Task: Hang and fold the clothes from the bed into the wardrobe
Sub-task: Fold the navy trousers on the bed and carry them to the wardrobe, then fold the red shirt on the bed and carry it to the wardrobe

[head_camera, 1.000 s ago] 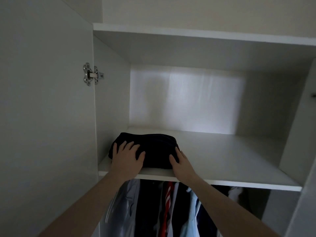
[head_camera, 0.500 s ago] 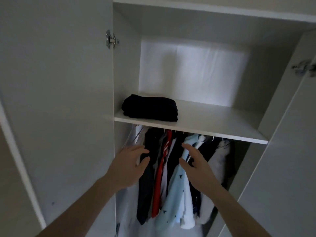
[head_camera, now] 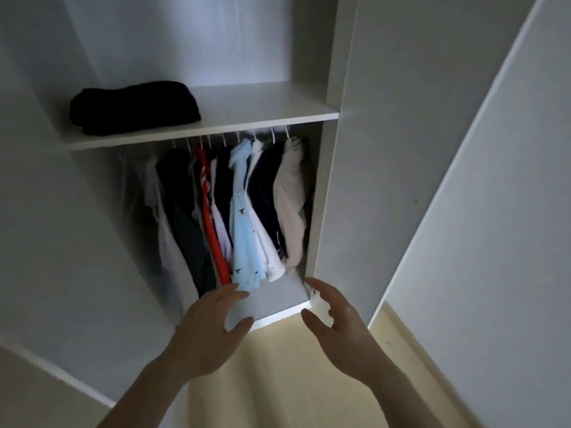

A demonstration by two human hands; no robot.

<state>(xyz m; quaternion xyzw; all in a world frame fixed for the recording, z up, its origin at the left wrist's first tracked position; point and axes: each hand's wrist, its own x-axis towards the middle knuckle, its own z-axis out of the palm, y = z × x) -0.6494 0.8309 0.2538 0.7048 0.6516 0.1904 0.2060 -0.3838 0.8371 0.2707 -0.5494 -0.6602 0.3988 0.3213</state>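
The folded dark garment [head_camera: 134, 108] lies on the white shelf [head_camera: 262, 111] of the wardrobe, at about 10 o'clock in the view, close to the shelf's left end. Under the shelf, at 12 o'clock from the hands, a row of hanging clothes [head_camera: 234, 208] fills the rail, among them a light blue shirt [head_camera: 245, 230] and a red piece [head_camera: 210, 217]. The left hand [head_camera: 210, 332] and the right hand [head_camera: 338, 329] are both spread with relaxed fingers and hold nothing, in front of the wardrobe's bottom edge. The open door [head_camera: 482, 211] stands at 3 o'clock.
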